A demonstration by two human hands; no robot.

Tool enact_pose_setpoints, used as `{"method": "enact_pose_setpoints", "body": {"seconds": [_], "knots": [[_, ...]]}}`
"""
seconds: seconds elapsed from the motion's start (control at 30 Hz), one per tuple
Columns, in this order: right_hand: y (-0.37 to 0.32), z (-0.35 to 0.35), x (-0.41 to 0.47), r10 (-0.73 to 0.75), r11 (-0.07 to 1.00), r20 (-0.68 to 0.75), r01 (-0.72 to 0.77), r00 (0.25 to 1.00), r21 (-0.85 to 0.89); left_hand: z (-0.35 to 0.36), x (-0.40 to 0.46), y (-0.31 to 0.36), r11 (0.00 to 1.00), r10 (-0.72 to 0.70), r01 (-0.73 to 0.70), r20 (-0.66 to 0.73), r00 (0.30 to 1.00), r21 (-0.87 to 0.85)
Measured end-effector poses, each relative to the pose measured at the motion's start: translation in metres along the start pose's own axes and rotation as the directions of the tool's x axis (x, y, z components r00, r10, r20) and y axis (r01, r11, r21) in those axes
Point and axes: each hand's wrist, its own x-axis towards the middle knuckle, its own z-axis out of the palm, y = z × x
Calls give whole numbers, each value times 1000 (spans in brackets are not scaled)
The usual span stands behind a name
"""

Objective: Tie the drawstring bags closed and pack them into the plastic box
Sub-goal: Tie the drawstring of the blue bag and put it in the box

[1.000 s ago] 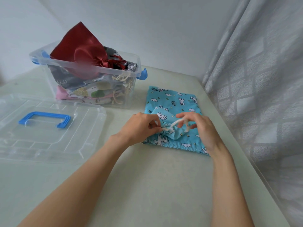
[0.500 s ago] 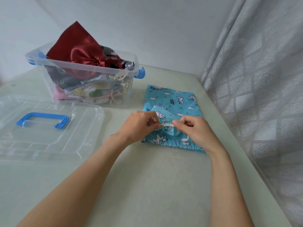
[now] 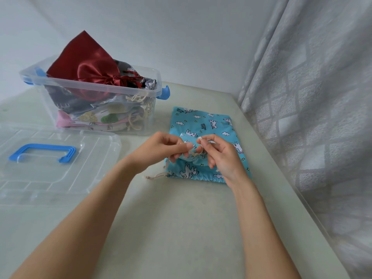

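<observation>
A turquoise drawstring bag printed with white unicorns lies flat on the pale table, its gathered mouth toward me. My left hand pinches the cream drawstring over the bag's gathered part. My right hand pinches the same cord, a loop of it wrapped over a fingertip. A loose knotted cord end trails out at the bag's lower left. The clear plastic box with blue latches stands at the back left, filled with several tied bags and topped by a dark red satin bag.
The box's clear lid with a blue handle lies flat on the table at the left. A grey patterned curtain hangs along the table's right edge. A white wall stands behind the table.
Both hands have lifted slightly off the bag and drawn a little apart, my right hand now holding a cord loop over its fingertip. A knotted cord end has come into sight at the bag's lower left.
</observation>
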Motion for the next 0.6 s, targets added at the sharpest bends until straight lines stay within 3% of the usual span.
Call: {"method": "enact_pose_setpoints", "body": {"seconds": [0.27, 0.4, 0.6], "knots": [[1, -3, 0, 16, 992, 95, -4, 995, -124, -9, -3, 0, 979, 84, -74, 46, 995, -191], [2, -3, 1, 80, 994, 115, -71, 990, -79, -3, -1, 0, 991, 122, -117, 80, 989, -63], [2, 2, 1, 14, 1000, 92, -13, 996, -16, 1, 2, -1, 962, 190, -196, 46, 981, 188]]}}
